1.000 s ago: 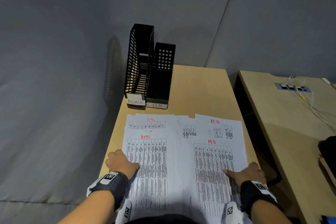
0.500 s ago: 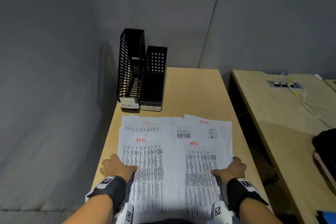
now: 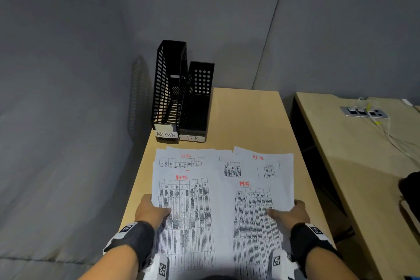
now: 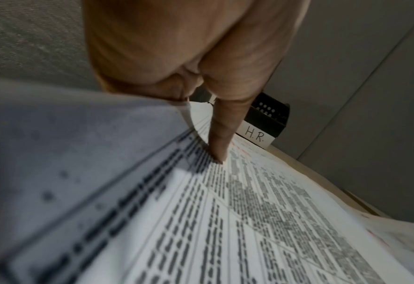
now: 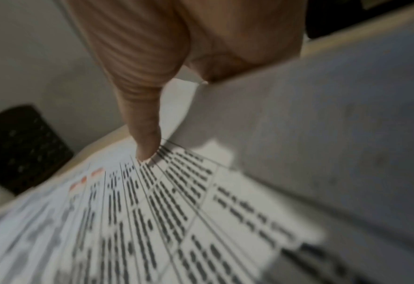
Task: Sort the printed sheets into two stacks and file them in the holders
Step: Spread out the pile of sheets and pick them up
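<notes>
Your left hand (image 3: 151, 211) and right hand (image 3: 288, 214), formerly flat on top, now pinch sheets (image 3: 218, 207) at outer edges: gathering starts; holders (image 3: 181, 98) beyond.

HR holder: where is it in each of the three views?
Head: HR holder at the desk's far left corner, right of the ADMIN holder, beyond the sheets.
Left wrist: centre right, behind the thumb, label readable.
Right wrist: a blurred black holder at the left edge; label unreadable, likely the same.
Shared landmark: the holder's round-holed panel.
</notes>
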Tool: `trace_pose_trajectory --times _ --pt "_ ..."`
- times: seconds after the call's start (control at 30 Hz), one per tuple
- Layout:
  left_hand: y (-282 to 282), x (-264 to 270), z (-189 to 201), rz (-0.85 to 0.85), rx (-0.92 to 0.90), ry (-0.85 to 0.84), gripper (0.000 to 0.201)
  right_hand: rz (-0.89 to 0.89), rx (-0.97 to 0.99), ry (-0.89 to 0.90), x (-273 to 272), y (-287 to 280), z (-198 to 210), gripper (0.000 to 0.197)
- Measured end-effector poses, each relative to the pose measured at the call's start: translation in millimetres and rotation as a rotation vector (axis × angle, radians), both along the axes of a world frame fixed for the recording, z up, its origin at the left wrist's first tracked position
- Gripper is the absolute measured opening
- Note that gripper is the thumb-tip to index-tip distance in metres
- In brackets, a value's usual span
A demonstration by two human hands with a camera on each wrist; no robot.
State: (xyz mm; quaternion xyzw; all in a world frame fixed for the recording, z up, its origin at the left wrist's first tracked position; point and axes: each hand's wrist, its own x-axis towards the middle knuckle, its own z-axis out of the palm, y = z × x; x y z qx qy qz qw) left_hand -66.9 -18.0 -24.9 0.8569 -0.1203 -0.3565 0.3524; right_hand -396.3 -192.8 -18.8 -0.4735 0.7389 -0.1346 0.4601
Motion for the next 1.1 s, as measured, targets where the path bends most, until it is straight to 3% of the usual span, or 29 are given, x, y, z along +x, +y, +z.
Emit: trace_pose_trajectory --times 0.07,0.13,0.43,0.67,0.93,1.03,1.1 --pt "3.5 3.6 -3.8 -0.024 0.015 -0.005 0.036 0.023 -0.041 -0.047 -1.0 0.4 3.5 0.051" --pt "6.5 5.2 -6.2 -0.024 0.018 -0.014 0.029 0.103 -0.088 -0.035 0.2 1.2 12.0 0.035" --pt "8.6 11.8 -2.3 -0.001 0.016 -0.085 0.025 0.191 -0.364 0.147 -14.6 -15.4 75.5 0.028" --pt "7.1 11.9 2.8 -0.069 0.054 -0.109 0.024 0.19 -0.574 -0.032 -26.5 -32.6 113.3 0.015" --pt "10.7 10.0 7.3 -0.114 0.023 -0.092 0.028 0.064 -0.306 -0.285 -20.7 -40.9 69.6 0.022" --pt "11.4 9.8 7.0 -0.134 0.023 -0.097 0.03 0.058 -0.123 -0.206 -23.1 -42.6 50.9 0.038" --pt "11.7 9.0 7.0 -0.152 0.042 -0.113 0.035 0.073 0.024 -0.257 -20.7 -36.7 49.4 0.053"
